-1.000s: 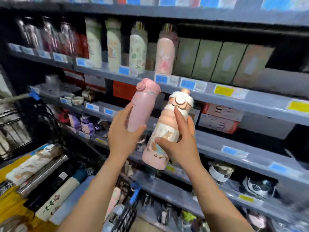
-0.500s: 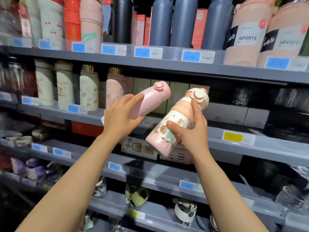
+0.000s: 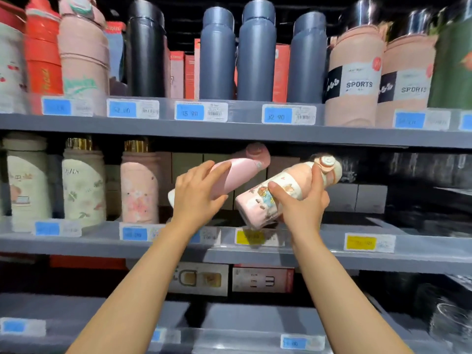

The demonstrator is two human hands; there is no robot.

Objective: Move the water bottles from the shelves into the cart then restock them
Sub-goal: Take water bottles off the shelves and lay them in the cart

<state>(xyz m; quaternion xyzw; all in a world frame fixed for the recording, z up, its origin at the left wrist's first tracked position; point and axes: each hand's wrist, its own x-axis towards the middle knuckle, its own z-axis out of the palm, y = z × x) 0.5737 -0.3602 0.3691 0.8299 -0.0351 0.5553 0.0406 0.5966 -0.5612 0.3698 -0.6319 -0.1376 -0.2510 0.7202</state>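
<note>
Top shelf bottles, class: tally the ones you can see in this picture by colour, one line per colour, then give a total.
White with cherries: 1
Red: 1
Pink: 4, counting a small one half hidden behind
Black: 1
Blue-grey: 3
Green: 1
Total: 11

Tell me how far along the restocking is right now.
Mid-restock. Left hand holds a plain pink bottle, right hand a cartoon-print pink bottle, both tilted at the middle shelf, neither set down. Three printed bottles already stand at its left. The cart is out of view, so what remains is unknown.
</note>
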